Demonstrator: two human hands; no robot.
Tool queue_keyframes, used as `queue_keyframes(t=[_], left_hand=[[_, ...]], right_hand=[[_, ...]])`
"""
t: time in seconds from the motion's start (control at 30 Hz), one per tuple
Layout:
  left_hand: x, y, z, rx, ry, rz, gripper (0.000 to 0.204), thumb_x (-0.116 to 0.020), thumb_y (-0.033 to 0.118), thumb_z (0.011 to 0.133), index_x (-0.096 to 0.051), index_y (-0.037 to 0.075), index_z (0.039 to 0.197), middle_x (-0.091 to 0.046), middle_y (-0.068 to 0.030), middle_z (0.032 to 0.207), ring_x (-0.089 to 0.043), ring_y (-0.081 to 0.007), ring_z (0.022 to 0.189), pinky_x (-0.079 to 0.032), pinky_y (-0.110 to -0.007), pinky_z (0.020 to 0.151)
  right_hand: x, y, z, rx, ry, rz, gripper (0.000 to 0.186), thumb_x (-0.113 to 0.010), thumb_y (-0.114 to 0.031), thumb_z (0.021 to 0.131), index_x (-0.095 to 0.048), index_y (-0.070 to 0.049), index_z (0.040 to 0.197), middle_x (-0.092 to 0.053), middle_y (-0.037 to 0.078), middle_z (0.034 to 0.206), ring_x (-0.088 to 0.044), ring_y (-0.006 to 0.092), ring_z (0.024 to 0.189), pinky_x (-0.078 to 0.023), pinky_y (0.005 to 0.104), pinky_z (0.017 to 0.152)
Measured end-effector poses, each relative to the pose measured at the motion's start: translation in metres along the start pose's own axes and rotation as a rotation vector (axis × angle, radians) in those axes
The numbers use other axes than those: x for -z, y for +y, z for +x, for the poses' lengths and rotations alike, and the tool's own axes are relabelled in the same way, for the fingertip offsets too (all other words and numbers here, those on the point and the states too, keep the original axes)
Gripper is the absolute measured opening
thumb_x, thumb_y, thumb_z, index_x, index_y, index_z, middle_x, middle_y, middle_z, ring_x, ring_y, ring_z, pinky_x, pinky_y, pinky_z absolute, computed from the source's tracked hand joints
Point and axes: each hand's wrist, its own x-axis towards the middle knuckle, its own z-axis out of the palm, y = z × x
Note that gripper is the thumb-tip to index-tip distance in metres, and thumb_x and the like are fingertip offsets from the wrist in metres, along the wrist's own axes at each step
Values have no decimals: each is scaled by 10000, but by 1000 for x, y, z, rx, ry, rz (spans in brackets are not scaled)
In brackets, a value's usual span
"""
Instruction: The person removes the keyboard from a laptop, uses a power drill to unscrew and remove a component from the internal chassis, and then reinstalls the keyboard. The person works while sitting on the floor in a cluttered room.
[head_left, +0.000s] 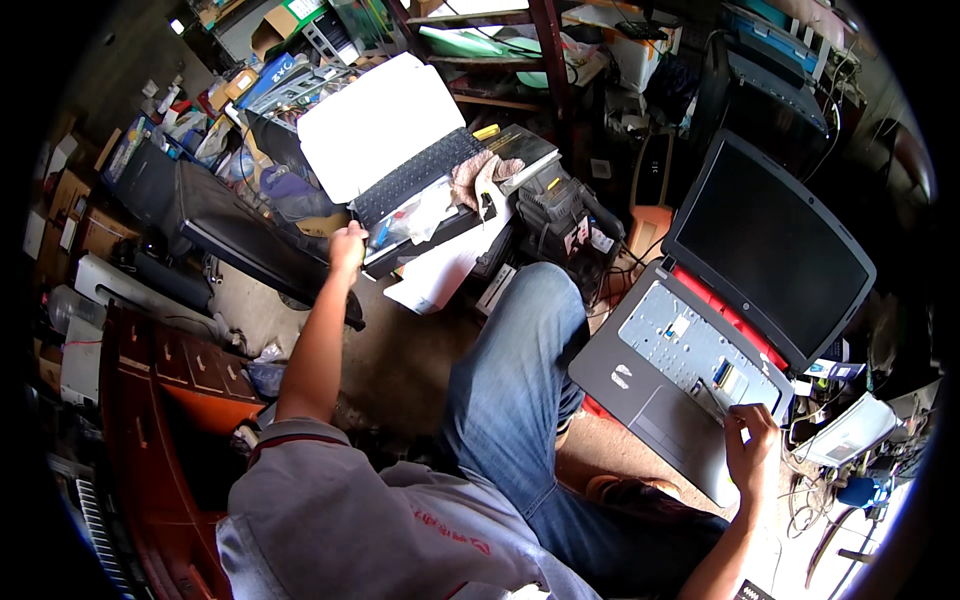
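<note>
right hand [752, 447] pinching thin tool [712, 398] on keyboardless open laptop [690, 380], left hand [348, 246] gripping second laptop's edge [405, 195]; cluttered workshop floor [400, 350]

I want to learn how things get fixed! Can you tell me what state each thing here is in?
grey laptop: lid open, screen dark, keyboard removed.
black laptop: open, white sheet over its screen.
left hand: reaching to the black laptop's front edge.
right hand: holding a thin tool on the grey laptop.

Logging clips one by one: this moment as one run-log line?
left hand: reaching at black loose keyboard | right hand: on grey open laptop, keyboard removed | blue-jeaned knee between
</note>
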Motion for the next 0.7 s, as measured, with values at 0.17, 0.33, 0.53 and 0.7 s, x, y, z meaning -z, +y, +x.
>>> queue_keyframes(t=[0.17,0.33,0.53,0.7], left_hand=[[-4,8,17,-426,-109,584,709,-530,645,880,-631,-49,780,-644,-290,824,-637,-460,846,-478,-529,740],[-15,15,-16,-396,-242,618,701,-726,581,756,-668,-116,806,-652,-325,847,-663,-451,869,-521,-493,757],[4,-3,12,-431,-74,492,623,-706,525,785,-613,-81,673,-614,-247,669,-639,-380,661,-472,-474,611],[44,45,-23,214,-371,-150,455,-674,505,826,-553,106,644,-417,32,496,-275,-60,331,-189,-251,314]], right_hand=[[0,16,-3,-13,40,-16,70,-657,-43,793,-679,-4,848,-657,155,819,-660,324,730,-527,391,672],[1,22,-2,20,31,-115,136,-673,-177,806,-699,-49,844,-665,148,825,-660,350,783,-543,428,713],[1,15,-4,12,9,-100,167,-664,-211,837,-709,-51,849,-667,142,815,-664,346,790,-547,430,717],[2,21,-9,36,21,-122,169,-663,-212,838,-715,-52,855,-671,148,807,-666,350,746,-553,427,696]])
